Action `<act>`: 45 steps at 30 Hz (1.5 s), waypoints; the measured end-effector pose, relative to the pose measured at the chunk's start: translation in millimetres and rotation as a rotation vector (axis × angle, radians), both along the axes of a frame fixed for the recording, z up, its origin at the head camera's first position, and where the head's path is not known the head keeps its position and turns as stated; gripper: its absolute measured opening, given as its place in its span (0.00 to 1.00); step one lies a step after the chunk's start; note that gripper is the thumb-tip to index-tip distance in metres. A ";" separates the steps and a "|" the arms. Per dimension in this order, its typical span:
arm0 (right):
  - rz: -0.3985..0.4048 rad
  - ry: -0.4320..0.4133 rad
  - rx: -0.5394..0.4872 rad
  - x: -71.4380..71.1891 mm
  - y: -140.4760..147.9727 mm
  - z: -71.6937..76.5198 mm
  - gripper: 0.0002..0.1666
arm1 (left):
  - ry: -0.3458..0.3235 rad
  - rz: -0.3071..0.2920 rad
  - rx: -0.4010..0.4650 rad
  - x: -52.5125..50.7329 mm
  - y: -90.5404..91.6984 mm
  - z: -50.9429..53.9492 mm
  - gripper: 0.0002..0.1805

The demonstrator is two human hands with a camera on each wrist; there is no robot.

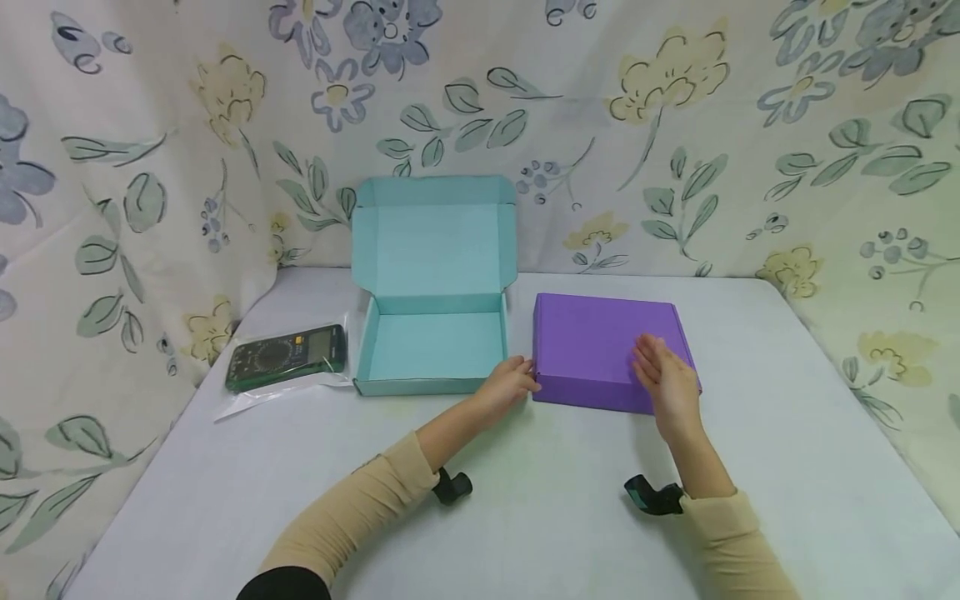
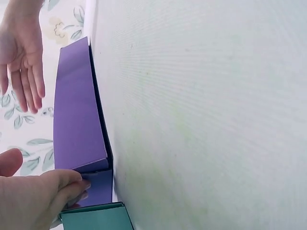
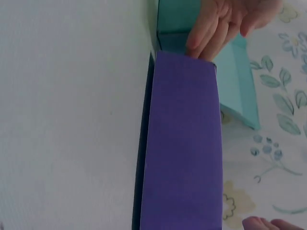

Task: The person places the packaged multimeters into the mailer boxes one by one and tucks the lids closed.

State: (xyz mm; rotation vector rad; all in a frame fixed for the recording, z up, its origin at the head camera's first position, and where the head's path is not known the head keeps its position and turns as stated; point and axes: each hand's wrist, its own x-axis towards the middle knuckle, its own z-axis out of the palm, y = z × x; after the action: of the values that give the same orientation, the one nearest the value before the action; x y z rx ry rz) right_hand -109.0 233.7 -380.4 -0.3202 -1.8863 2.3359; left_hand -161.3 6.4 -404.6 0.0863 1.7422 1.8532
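A closed purple box (image 1: 600,342) lies flat on the white table, to the right of an open teal box (image 1: 438,342) whose lid stands up at the back. My left hand (image 1: 508,387) reaches to the purple box's left end. In the left wrist view, the extended fingertips of that hand (image 2: 43,194) touch the purple end face (image 2: 98,184), close by the teal box's corner (image 2: 98,219). Above the right part of the purple lid is my right hand (image 1: 671,387), its fingers straight and holding nothing; in the left wrist view its palm shows, apart from the box.
Left of the teal box, a dark green multimeter (image 1: 288,358) lies in a clear plastic bag (image 1: 258,404). Behind the table (image 1: 555,500) hangs a flower-patterned curtain (image 1: 585,167), which also falls along its left side. Black wrist-worn pieces (image 1: 652,497) sit at both sleeves.
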 end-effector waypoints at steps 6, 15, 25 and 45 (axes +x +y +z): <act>0.063 0.020 0.011 -6.6 -28.1 -3.3 0.35 | -0.019 0.013 0.015 3.9 -3.3 1.4 0.41; 0.118 -0.014 -0.021 -11.4 -55.2 -6.6 0.32 | -0.016 -0.035 0.032 8.1 -10.6 2.6 0.42; 0.162 -0.009 -0.049 -17.1 -79.4 -17.5 0.30 | 0.109 -0.141 -0.030 13.9 -42.2 12.6 0.31; 0.209 0.016 0.083 -33.0 -133.0 -33.6 0.33 | 0.126 -0.049 0.017 14.5 -118.0 20.4 0.30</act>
State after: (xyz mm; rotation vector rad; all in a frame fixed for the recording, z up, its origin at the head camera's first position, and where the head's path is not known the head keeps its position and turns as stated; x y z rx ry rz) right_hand -142.0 100.8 -414.0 -0.0999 -2.0940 2.3680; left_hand -146.8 -111.5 -384.2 0.2554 1.7916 1.8628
